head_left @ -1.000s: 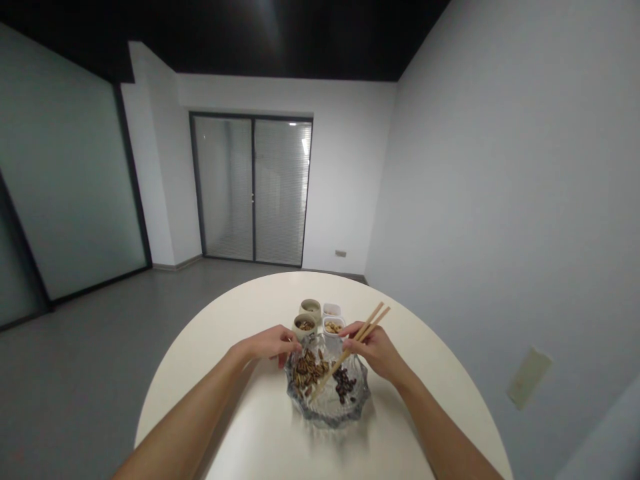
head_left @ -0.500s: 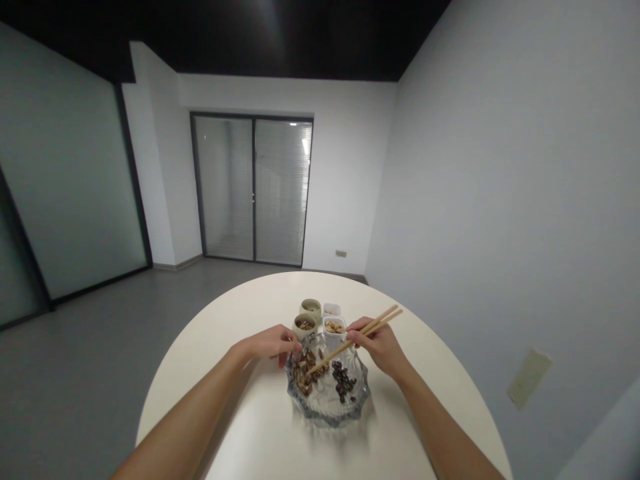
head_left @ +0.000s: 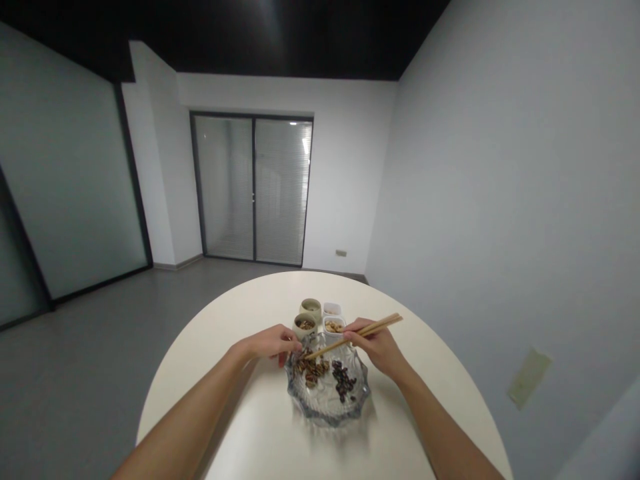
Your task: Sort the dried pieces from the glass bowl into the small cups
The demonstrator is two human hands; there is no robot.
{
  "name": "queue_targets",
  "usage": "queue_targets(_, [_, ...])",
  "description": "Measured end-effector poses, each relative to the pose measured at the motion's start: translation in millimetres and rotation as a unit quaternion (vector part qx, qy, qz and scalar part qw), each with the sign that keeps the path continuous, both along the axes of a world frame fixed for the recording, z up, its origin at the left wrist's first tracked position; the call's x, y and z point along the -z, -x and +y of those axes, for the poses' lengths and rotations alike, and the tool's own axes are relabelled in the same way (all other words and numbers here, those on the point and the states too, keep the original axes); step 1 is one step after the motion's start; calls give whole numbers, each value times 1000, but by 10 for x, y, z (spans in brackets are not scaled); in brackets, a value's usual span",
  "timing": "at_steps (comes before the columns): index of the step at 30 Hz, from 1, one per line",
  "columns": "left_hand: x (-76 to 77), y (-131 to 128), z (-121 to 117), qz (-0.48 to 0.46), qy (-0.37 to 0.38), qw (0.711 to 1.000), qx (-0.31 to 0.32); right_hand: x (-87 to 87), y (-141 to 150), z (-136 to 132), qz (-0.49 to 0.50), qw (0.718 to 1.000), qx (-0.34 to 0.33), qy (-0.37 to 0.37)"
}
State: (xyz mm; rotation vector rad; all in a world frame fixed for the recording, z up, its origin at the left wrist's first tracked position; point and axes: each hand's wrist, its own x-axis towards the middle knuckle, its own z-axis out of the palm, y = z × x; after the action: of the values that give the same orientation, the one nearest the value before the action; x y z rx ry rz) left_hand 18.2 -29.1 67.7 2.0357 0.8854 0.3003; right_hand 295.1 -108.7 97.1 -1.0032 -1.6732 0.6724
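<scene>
Gripping chopsticks [head_left: 330, 347], the right hand [head_left: 379, 345] is pointing them leftward at brown pieces [head_left: 313, 376] nearer the left hand [head_left: 273, 341], whose grip is unclear.

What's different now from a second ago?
The chopsticks, held in the right hand, swung their tips from the near side of the glass bowl to its far left. Brown pieces shifted from the near rim. Nothing was let go. The left hand and dark pieces stayed put.

I can't make out a single readable word, label, brand, number or sign anywhere from where I stand.
</scene>
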Motion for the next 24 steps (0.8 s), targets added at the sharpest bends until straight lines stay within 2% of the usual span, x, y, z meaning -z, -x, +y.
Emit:
queue_targets(4, [55, 23, 33, 1, -2, 1000, -3, -11, -111, 31, 33, 999, 5, 28])
queue_targets(9, [19, 16, 8, 3, -3, 1000, -6, 10, -140, 12, 15, 995, -54, 87])
queue_targets(13, [-8, 12, -8, 7, -1, 1000, -7, 34, -78, 7, -8, 998, -39, 57])
queue_targets(17, [19, 20, 8, 3, -10, 1000, -3, 18, -66, 23, 21, 999, -11, 26])
queue_targets(21, [31, 17, 16, 2, -11, 1000, -2, -10, -93, 23, 44, 997, -15, 55])
queue_targets(24, [10, 5, 6, 6, -13, 1000, -4, -11, -75, -5, 32, 994, -49, 93])
